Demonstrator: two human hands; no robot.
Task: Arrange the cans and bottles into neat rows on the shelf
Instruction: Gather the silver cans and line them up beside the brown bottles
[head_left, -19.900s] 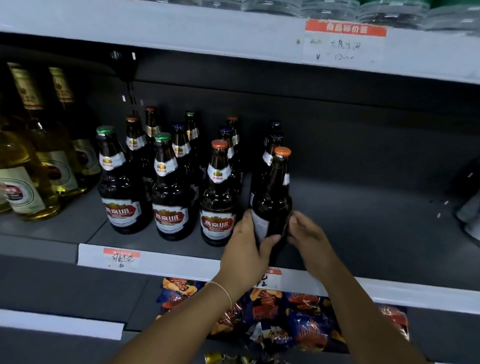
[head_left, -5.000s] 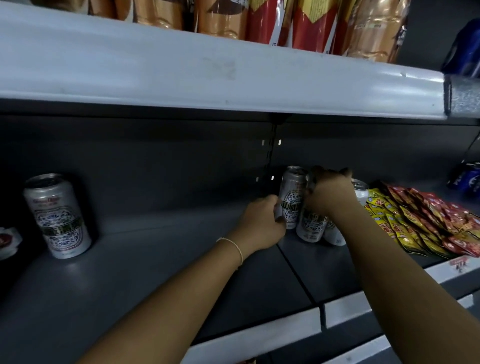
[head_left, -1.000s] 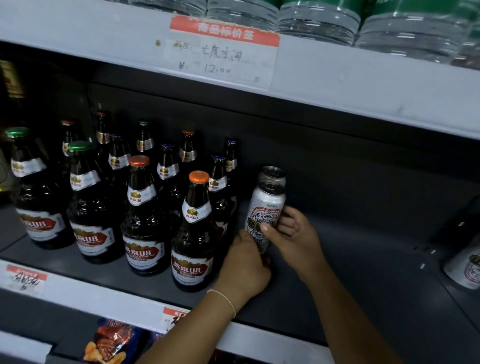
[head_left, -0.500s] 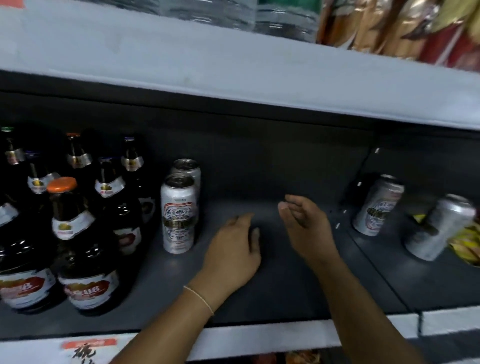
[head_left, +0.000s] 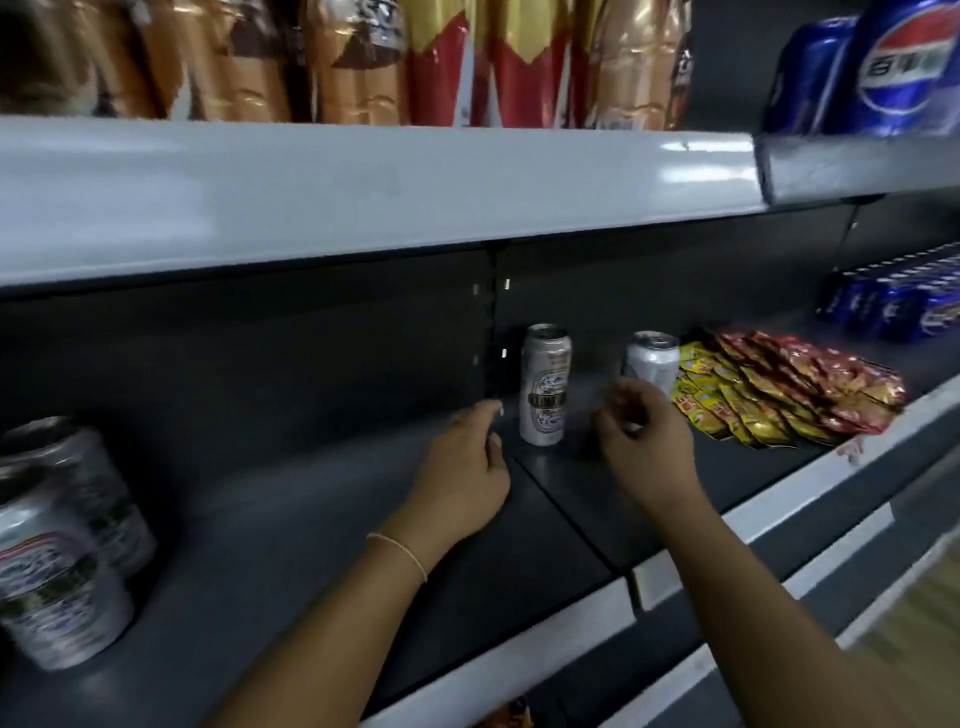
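Dim under the shelf w/ light from above, glare on the shelf edge (head_left: 363, 197), motion blur on cans (head_left: 62, 545) at left, wide-angle bending at edges.

A single wide-angle camera worn on the person's head looks forward and down into a dark shelf (head_left: 311, 519) from close range, near enough that both forearms fill the lower frame. It faces the back panel slightly rightward; the upper shelf (head_left: 363, 192) crosses overhead. Edges are blurred and bowed. No second view shares the scene.
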